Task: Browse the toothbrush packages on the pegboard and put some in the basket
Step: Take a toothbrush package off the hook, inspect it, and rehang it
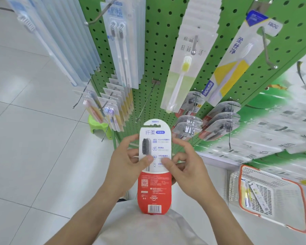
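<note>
I hold a red-and-white toothbrush package [155, 184] upright in front of me, its printed back facing me and a black-bristled brush showing through. My left hand [127, 163] grips its left edge, thumb pressed on the card. My right hand [185, 167] grips the right edge, thumb on the card too. The green pegboard [155, 50] rises ahead with many hanging toothbrush packages. A white basket with an orange rim [302, 209] sits low at the right, holding two or three packages [254, 197].
Bare metal hooks [145, 103] jut out from the pegboard just above the held package. A small green stool [97, 126] stands on the white tiled floor at the pegboard's foot. Stacked green-and-white boxes [272, 124] fill the right side.
</note>
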